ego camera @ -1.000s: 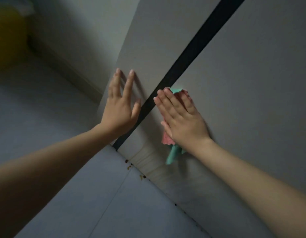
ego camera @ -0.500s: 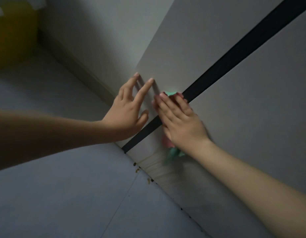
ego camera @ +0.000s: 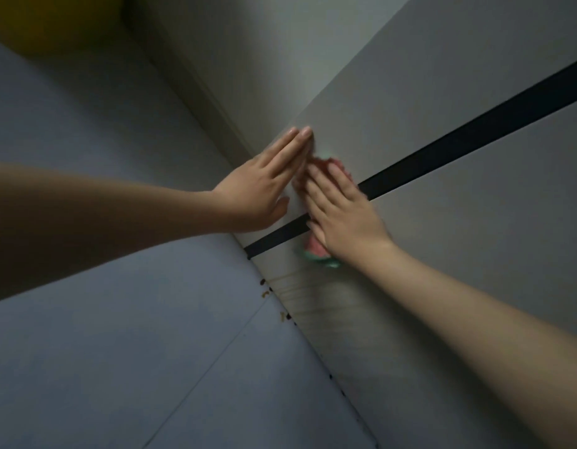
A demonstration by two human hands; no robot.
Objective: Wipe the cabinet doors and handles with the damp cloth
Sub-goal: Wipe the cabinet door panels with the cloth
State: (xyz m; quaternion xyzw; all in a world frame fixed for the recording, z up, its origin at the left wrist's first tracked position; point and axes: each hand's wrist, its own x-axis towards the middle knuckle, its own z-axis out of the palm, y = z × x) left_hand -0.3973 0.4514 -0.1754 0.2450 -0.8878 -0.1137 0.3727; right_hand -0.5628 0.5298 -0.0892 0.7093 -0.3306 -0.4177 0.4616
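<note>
Two grey cabinet doors (ego camera: pixel 475 222) meet at a black vertical gap (ego camera: pixel 459 147) that runs diagonally across the view. My right hand (ego camera: pixel 342 215) lies flat with straight fingers and presses a pink and teal cloth (ego camera: pixel 318 251) against the doors, right over the gap near the bottom. Bits of the cloth show above my fingertips and below my wrist. My left hand (ego camera: pixel 264 189) rests flat with straight fingers on the left door (ego camera: pixel 361 102), just beside the right hand. No handle is visible.
A grey floor (ego camera: pixel 134 319) fills the lower left, with small brown crumbs (ego camera: pixel 274 299) along the cabinet's base. A pale wall (ego camera: pixel 248 59) and skirting run off to the upper left, beside a blurred yellow object (ego camera: pixel 53 21).
My right hand has slid the cloth leftwards from the right door onto the black gap. My left hand's fingers have closed together and it now sits right next to the right hand. The camera has tilted.
</note>
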